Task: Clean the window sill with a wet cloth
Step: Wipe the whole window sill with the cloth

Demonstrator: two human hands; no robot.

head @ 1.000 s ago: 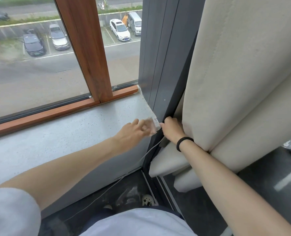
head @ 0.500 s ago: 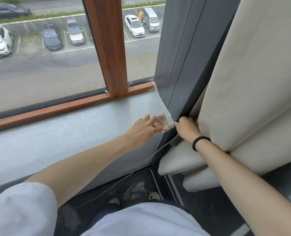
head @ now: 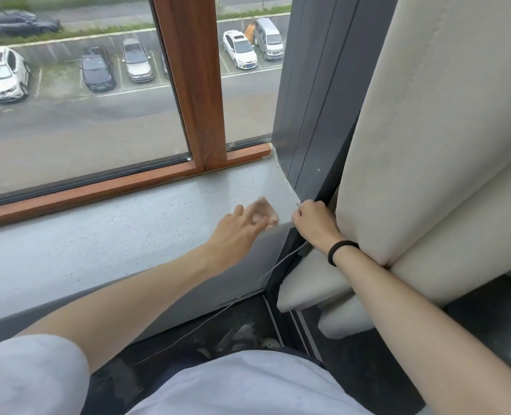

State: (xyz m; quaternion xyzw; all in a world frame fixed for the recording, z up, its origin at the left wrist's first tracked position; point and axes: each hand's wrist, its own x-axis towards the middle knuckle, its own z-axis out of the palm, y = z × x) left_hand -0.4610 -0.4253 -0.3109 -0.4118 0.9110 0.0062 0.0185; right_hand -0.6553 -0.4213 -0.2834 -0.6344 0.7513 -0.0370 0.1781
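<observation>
The left hand (head: 242, 227) is gripping a small pale cloth (head: 266, 208) in curled fingers, pressing it onto the grey window sill (head: 128, 235) near the sill's right end. At its three o'clock the right hand (head: 314, 224) is curling its fingers against a beige cushion (head: 428, 145); whether it is gripping anything I cannot tell. A thin white cable (head: 281, 263) is hanging at its seven o'clock.

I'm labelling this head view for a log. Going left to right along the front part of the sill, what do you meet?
Bare window sill → left hand → cloth → right hand, gripping a white cable → black wristband → beige padded panel.
</observation>
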